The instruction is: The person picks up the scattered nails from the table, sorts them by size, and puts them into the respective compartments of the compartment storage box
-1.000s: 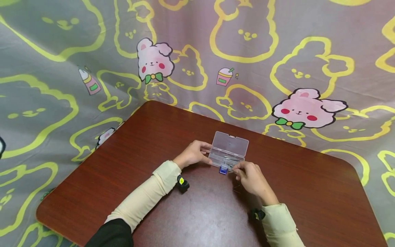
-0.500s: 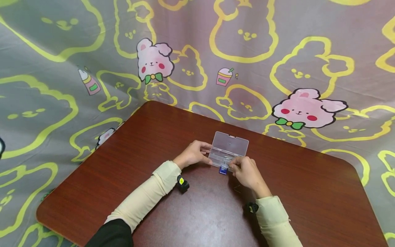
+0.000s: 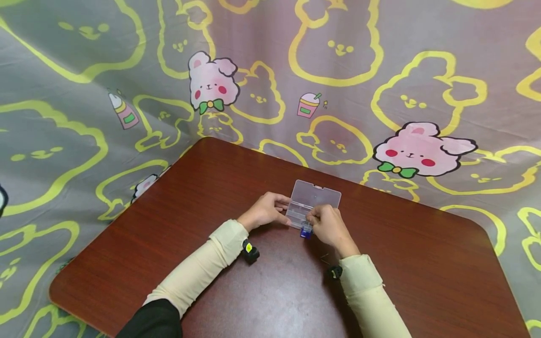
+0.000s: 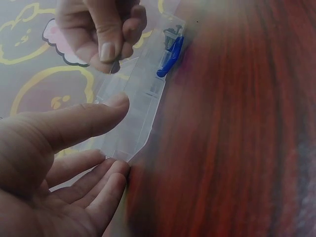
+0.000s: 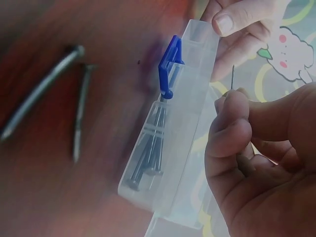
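A clear plastic storage box (image 3: 296, 219) stands on the table, its lid (image 3: 314, 195) raised at the back and a blue latch (image 3: 306, 232) hanging at the front. My left hand (image 3: 266, 209) holds the box's left end, thumb at the edge and fingers against the outside. Over the box, my right hand (image 3: 331, 227) pinches a thin nail (image 5: 233, 79) between thumb and forefinger, pointed tip sticking out. Several thicker nails (image 5: 148, 153) lie in one end compartment, seen through the wall in the right wrist view. The right hand hides part of the box in the head view.
Two loose nails lie on the table in front of the box, a larger nail (image 5: 44, 91) and a smaller nail (image 5: 81, 116). The brown wooden table (image 3: 211, 188) meets a patterned curtain (image 3: 253, 42) at the back and left.
My right hand has moved left and away from me, from the box's front right corner to over its middle. The left hand and the box have stayed put.
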`<state>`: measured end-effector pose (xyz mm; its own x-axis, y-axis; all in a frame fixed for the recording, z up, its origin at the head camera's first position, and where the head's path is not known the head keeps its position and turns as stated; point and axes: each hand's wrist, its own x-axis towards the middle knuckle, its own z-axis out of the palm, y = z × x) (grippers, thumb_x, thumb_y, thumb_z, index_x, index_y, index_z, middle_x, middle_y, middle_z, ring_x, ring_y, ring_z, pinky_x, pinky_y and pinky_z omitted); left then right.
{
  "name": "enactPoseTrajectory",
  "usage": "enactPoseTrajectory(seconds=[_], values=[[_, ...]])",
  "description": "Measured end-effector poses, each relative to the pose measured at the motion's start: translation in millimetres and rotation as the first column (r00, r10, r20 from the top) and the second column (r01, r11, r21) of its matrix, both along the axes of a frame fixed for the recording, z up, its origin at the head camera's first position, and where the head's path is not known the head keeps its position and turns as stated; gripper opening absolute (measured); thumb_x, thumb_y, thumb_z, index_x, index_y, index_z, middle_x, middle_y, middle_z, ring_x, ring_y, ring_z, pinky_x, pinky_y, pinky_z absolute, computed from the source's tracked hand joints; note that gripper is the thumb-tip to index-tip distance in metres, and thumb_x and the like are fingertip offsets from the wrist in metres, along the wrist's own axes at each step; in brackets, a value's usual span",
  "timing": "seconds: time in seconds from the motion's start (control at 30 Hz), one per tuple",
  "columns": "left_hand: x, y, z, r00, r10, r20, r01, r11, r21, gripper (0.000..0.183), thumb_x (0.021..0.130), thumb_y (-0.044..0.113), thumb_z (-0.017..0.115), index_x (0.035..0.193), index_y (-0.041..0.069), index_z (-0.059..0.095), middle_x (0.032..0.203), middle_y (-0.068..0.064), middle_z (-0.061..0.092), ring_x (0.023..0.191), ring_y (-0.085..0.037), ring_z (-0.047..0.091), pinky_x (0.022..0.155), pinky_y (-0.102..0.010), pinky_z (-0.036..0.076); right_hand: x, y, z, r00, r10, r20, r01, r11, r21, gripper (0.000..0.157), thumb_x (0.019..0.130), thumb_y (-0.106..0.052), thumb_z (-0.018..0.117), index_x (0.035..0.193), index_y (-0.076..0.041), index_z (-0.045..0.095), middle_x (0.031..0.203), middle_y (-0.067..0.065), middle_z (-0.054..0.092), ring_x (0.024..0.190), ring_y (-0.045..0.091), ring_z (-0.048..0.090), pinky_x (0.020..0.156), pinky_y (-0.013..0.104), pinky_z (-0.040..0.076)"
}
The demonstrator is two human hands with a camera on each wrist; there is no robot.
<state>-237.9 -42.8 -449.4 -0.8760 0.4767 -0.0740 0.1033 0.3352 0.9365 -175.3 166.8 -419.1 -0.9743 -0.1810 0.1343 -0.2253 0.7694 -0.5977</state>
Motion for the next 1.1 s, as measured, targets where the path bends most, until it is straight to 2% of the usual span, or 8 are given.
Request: enactPoseTrajectory(seconds=[0.4,0.8,1.1], values=[[0.6,-0.8,1.6,1.0,-0.001,0.011,0.001,1.0,-0.01,0.069,0.071,0.002,0.091,0.134,0.001,0.063,0.128,-0.012,0.065,0.114,-0.026,0.062,0.092,-0.032,0.053,-8.7,-8.7,1.2,0.999,-0.011,0.036,0.01,1.0,0.026,0.009,0.092,-0.002,0.068,0.086,-0.003,0.075,0.077,0.001,0.068,0.068,0.016,0.058,0.063,0.033,0.05],[0.7,-1.0,5.0,1.0,-0.002,0.02,0.002,1.0,-0.002,0.068,0.072,0.003,0.091,0.134,0.001,0.063,0.129,-0.012,0.064,0.116,-0.027,0.061,0.093,-0.033,0.053,-10.0,-9.6,0.7,1.0,-0.006,0.027,0.005,0.999,0.034,0.01,0.092,-0.002,0.069,0.085,-0.005,0.075,0.075,0.0,0.068,0.067,0.014,0.058,0.063,0.033,0.05],[-0.6,-0.1,0.2,1.0,0.003,0.02,-0.004,1.0,0.009,0.069,0.069,0.002,0.092,0.132,0.0,0.064,0.122,-0.013,0.068,0.111,-0.025,0.063,0.091,-0.032,0.053,-8.4,-7.8,-0.7,1.0,-0.006,0.024,0.005,1.0,0.016,0.01,0.093,-0.003,0.069,0.086,-0.003,0.076,0.075,0.003,0.069,0.065,0.015,0.057,0.06,0.032,0.049]])
